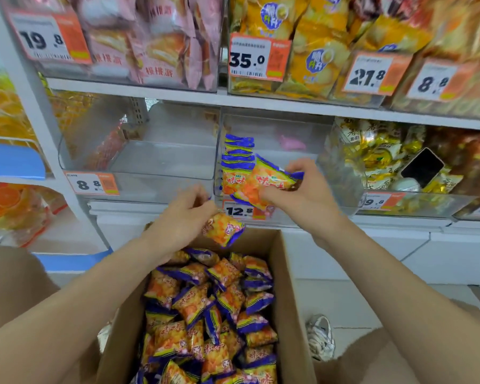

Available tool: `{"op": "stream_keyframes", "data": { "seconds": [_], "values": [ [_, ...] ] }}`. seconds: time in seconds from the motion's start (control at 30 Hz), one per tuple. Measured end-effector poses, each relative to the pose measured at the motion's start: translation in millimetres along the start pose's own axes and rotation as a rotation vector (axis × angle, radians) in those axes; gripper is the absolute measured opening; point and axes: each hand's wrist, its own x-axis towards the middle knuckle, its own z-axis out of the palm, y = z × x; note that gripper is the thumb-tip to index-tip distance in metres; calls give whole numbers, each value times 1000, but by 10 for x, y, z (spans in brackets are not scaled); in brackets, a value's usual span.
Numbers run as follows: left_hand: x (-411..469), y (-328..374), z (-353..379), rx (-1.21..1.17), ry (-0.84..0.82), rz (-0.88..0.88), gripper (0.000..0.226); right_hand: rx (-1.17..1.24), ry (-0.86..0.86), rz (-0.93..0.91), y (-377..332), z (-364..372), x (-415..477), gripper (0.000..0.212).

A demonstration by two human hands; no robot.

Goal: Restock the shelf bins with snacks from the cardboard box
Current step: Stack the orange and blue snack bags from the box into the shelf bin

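Currently our right hand [302, 195] is closed around one orange-and-purple snack packet [272, 180] at the front of the clear middle bin [275, 128], touching the packets stacked at its left wall. Our left hand [183, 214] pinches another packet [223, 228] above the far edge of the cardboard box [291, 300], which is full of packets.

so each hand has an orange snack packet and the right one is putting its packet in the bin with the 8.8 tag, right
Not quite. In the head view the right hand holds its orange snack packet at the clear bin above the 12.5 price tag, not the 8.8 one. The left hand does hold another packet over the cardboard box.
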Motion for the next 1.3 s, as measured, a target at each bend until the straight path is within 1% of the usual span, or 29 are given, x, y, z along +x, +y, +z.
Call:
{"op": "stream_keyframes", "data": {
  "seconds": [0.07, 0.1, 0.17, 0.23, 0.3, 0.37, 0.43, 0.57, 0.63, 0.67, 0.73, 0.83, 0.93, 1.0, 1.07, 1.17, 1.2, 1.23, 1.27, 1.3],
  "values": [
    [19, 125, -9, 28, 69, 138, 18, 9, 20, -77, -119, -36, 140, 58],
    [37, 186, -16, 57, 97, 197, 18, -19, 15, -133, -160, -49, 224, 57],
    [77, 294, -25, 101, 120, 268, 21, -141, -8, -194, -223, -59, 378, 48],
    [117, 347, -44, 50, 84, 232, 24, -232, -46, -149, -212, -42, 541, 43],
    [149, 376, -50, 31, 43, 167, 30, -303, -71, -105, -151, -10, 682, 43],
    [181, 396, -35, 36, 40, 145, 35, -407, -114, -130, -75, 53, 800, 42],
    [196, 415, -20, 36, 59, 136, 38, -521, -196, -161, 14, 135, 884, 43],
    [230, 419, -7, 45, 64, 66, 38, -650, -337, -137, 227, 270, 1059, 45],
    [242, 408, -24, 33, 41, 27, 36, -687, -335, -101, 286, 300, 1103, 47],
    [244, 403, -35, 34, 24, 15, 35, -698, -327, -93, 307, 314, 1115, 44],
    [245, 394, -55, 59, -10, -7, 33, -683, -322, -74, 340, 352, 1145, 38],
    [237, 382, -86, 96, -58, -45, 33, -632, -314, -45, 354, 424, 1178, 38],
    [237, 373, -132, 130, -99, -23, 42, -560, -307, -33, 342, 453, 1170, 34],
    [231, 373, -151, 127, -120, -5, 50, -593, -297, -77, 335, 455, 1145, 27],
    [226, 374, -165, 145, -126, 8, 52, -667, -264, -127, 326, 445, 1110, 34],
    [252, 362, -192, 191, -112, 83, 42, -712, -188, -100, 309, 411, 1104, 41],
    [260, 369, -201, 207, -101, 110, 38, -688, -146, -131, 275, 386, 1106, 39],
    [267, 376, -209, 206, -89, 131, 36, -607, -120, -176, 216, 358, 1104, 31],
    [274, 387, -214, 176, -78, 147, 34, -471, -142, -223, 120, 320, 1067, 24],
    [283, 402, -221, 137, -66, 163, 33, -325, -216, -268, 19, 273, 1006, 21]
  ]
}}
